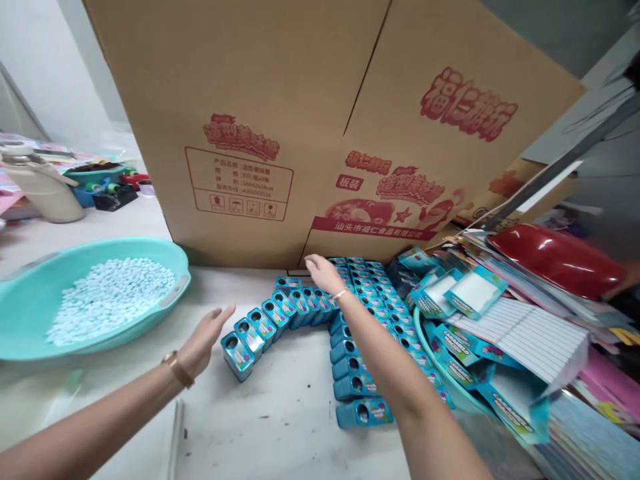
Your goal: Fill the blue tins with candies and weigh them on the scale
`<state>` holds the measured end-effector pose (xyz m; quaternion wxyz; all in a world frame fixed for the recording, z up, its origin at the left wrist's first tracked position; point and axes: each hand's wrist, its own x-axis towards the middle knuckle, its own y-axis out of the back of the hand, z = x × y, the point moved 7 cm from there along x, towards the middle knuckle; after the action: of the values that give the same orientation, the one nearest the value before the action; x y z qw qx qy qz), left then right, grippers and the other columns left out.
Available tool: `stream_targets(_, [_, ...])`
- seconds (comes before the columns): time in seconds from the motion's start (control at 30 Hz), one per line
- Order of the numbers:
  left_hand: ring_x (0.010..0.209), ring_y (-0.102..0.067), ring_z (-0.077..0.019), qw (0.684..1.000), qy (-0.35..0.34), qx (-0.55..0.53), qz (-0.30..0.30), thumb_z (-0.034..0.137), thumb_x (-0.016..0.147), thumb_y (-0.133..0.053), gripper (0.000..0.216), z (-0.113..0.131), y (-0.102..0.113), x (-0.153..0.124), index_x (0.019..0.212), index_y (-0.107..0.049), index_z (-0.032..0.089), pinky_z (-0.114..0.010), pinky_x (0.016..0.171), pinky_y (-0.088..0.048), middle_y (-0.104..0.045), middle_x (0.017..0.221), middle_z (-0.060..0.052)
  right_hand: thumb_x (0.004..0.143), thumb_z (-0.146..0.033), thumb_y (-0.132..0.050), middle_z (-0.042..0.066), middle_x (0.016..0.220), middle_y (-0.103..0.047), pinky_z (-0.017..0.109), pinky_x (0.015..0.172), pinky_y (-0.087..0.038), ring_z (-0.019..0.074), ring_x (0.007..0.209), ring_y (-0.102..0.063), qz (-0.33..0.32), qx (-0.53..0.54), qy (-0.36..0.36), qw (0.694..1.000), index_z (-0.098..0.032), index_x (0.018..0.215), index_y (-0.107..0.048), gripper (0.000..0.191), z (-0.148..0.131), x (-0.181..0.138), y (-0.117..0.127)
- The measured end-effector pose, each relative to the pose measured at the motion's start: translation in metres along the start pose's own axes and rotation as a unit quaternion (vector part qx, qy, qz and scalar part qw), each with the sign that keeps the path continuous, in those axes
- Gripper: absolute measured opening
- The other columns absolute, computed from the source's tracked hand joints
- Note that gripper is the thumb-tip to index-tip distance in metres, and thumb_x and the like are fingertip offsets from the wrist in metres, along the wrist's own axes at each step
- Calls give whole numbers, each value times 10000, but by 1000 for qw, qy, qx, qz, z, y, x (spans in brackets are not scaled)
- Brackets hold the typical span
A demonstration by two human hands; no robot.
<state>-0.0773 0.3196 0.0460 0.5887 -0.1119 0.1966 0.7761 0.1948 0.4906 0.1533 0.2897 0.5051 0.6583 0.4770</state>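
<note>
A curved row of small blue candy boxes (263,325), each with a dark round hole in its top, stands between my hands on the white table. My left hand (205,340) is open just left of the row's near end, fingers stretched out and holding nothing. At the row's far end, my right hand (324,275) is over the boxes with its fingers extended and nothing visible in them. Its fingertips are partly hidden, and I cannot tell whether they touch a box. Under and beside my right forearm stand more blue boxes (360,385) in close rows.
A turquoise basin (183,283) of pale blue candies (117,293) sits left. A large cardboard carton (240,67) rises behind. Right, a tub (421,333) holds flattened blue packaging (510,403), near a red bowl (555,257). A bottle (43,183) stands back left.
</note>
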Motion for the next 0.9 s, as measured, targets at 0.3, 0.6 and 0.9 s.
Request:
stream_targets(0.3, [1210, -584, -346, 977, 3, -56, -208, 689, 678, -694, 705, 40, -72, 64, 1115, -661, 136, -410, 992, -472, -631, 1288, -204, 917, -380, -496, 254, 1000, -689, 494, 948, -291, 390, 1125, -504, -24, -154, -36, 987, -114, 897, -736, 359, 17, -69, -16])
stream_targets(0.6, [873, -727, -272, 903, 76, -205, -369, 679, 818, -553, 637, 22, -119, 23, 1182, -662, 167, -368, 814, -558, -756, 1030, -126, 936, -390, -462, 214, 1139, -640, 443, 916, -332, 349, 1101, -500, -13, -121, -67, 990, -118, 1171, -599, 384, 14, -69, -37])
stream_targets(0.9, [890, -730, -287, 910, 90, -261, -308, 639, 849, -530, 630, -2, -124, -2, 1225, -642, 146, -389, 832, -565, -746, 1072, -138, 896, -348, -558, 97, 1114, -629, 351, 930, -380, 269, 1188, -446, -47, -32, -36, 998, -220, 1231, -542, 359, 11, -49, -48])
